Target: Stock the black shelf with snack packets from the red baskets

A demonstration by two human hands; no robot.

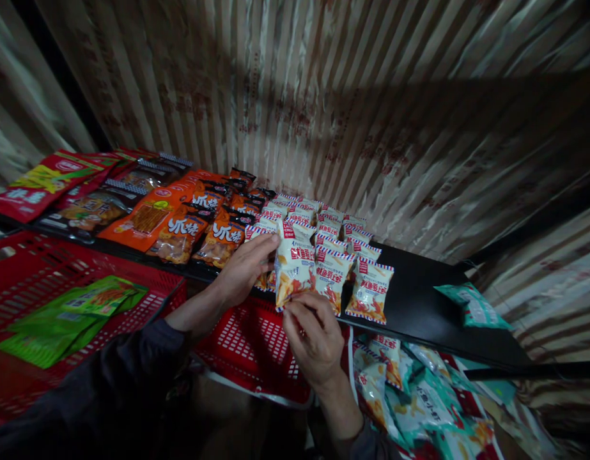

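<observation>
A white snack bag with red lettering and a striped edge [296,263] is held upright at the shelf's front edge. My left hand [249,267] touches its left side, fingers together. My right hand [316,335] pinches its bottom edge. Behind and to the right, several matching white bags [370,291] stand in rows on the black shelf [419,300]. Orange and black snack bags [221,236] lie just left of them.
Red and brown packets [50,182] lie at the shelf's left end. Below is a red basket [165,281] with green packets [74,316]. A teal bag [473,305] lies at the shelf's right; more teal bags [426,399] fill a container underneath. Corrugated sheeting stands behind.
</observation>
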